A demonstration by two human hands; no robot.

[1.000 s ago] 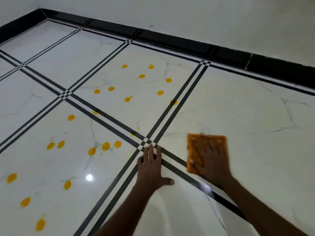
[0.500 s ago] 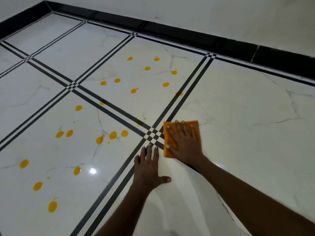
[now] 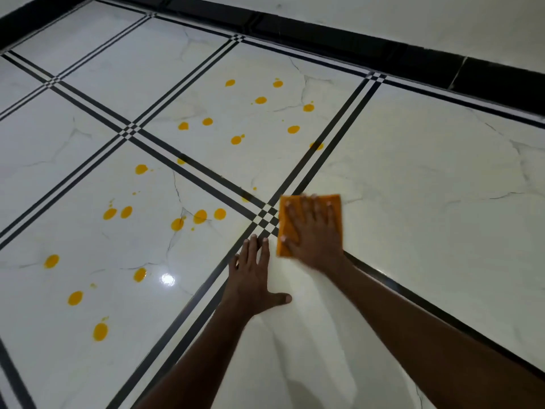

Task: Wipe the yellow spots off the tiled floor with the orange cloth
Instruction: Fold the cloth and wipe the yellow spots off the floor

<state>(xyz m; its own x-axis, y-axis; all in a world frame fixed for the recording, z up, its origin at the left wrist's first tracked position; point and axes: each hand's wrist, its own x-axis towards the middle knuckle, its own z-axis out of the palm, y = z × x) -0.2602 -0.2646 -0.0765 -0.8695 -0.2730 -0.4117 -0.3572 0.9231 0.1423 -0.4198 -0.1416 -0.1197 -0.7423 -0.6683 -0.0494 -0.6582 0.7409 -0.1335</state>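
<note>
While your right hand [image 3: 312, 231] presses the orange cloth [image 3: 309, 222] flat with spread fingers, your left hand [image 3: 250, 278] rests open-palmed at its 7 o'clock.

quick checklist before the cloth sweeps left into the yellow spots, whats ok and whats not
1. Right hand flat on the orange cloth, fingers spread: ok.
2. Cloth lying flat on the floor: ok.
3. Left hand braced flat on the floor, holding nothing: ok.
4. Left hand clear of the sweep path: not ok, its fingertips sit just left of the cloth's near corner.
5. Spots within easy sweep: ok, the nearest spots lie just across the black tile lines.
6. Cloth's underside clean enough to keep wiping: cannot tell, it is hidden.
</note>
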